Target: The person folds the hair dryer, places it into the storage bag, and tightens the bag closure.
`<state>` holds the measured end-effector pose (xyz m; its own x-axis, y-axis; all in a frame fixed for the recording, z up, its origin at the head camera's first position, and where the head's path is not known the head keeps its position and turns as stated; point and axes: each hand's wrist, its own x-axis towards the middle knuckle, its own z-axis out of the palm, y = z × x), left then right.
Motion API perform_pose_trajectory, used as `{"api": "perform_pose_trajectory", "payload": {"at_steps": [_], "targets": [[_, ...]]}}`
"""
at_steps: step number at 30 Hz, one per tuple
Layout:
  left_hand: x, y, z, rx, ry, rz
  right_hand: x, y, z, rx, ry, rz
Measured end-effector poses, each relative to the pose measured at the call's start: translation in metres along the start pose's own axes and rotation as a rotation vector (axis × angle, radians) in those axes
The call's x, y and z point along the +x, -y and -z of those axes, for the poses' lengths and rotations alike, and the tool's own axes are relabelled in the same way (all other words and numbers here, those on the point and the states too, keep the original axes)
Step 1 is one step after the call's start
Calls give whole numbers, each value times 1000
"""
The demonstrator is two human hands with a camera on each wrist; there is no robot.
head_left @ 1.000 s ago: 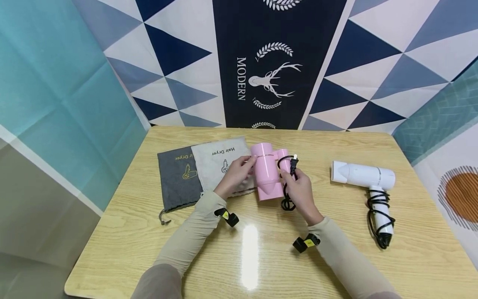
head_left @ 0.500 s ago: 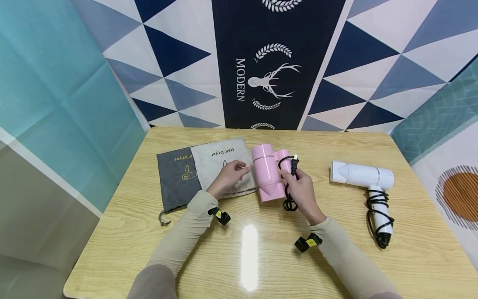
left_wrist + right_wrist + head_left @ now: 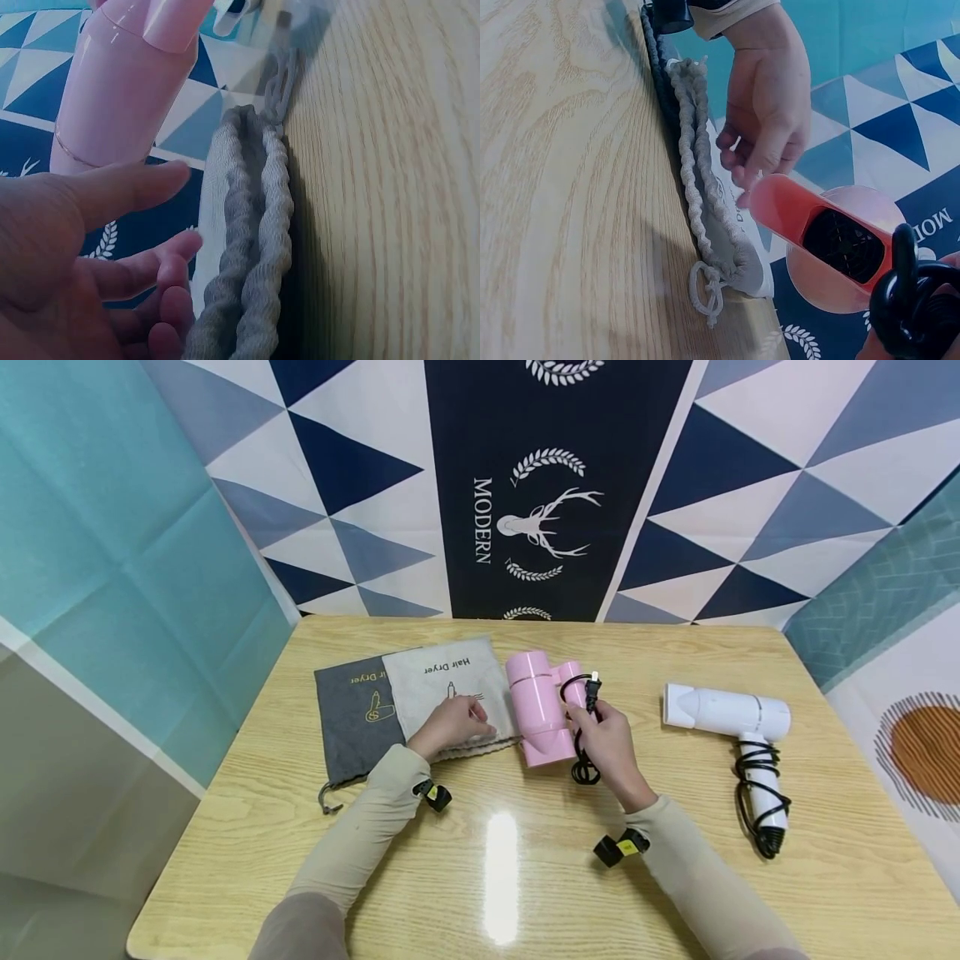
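Observation:
My right hand (image 3: 609,745) grips the folded handle of a pink hair dryer (image 3: 537,706), together with its bundled black cord (image 3: 584,768). The dryer's nozzle points toward me. Just left of it, my left hand (image 3: 450,723) hovers over the lower part of a light grey drawstring pouch (image 3: 442,662) printed "Hair Dryer". Its fingers are loosely bent and hold nothing. In the left wrist view the pouch's gathered mouth (image 3: 259,225) lies beside the fingertips, slightly parted. From the right wrist view, the dryer's nozzle (image 3: 776,204) appears close to the left fingers.
A dark grey pouch (image 3: 352,727) lies partly under the light one, its cord trailing at the lower left. On the right rests a white hair dryer (image 3: 723,710) with black cord wound round its handle. Everything is on a wooden table (image 3: 420,877) before patterned cloth.
My left hand has let go of the pink hair dryer and moved left and down over the light pouch. The right hand still holds the dryer, nearly unmoved.

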<state>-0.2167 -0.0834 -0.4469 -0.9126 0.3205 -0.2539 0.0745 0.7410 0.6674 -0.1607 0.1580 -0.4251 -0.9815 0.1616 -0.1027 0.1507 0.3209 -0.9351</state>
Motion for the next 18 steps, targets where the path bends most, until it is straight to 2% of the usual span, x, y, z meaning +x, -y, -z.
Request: {"api": "perform_pose_trajectory", "payload": {"at_steps": [7,13,18], "targets": [[-4,1,-1,183,77,-29,-1,0,2,-2,-6,-16],[-4,1,0,212,125,-37,-1,1,0,-12,3,6],[-2,4,-2,248,126,-49,-1,-1,-1,-18,14,4]]}}
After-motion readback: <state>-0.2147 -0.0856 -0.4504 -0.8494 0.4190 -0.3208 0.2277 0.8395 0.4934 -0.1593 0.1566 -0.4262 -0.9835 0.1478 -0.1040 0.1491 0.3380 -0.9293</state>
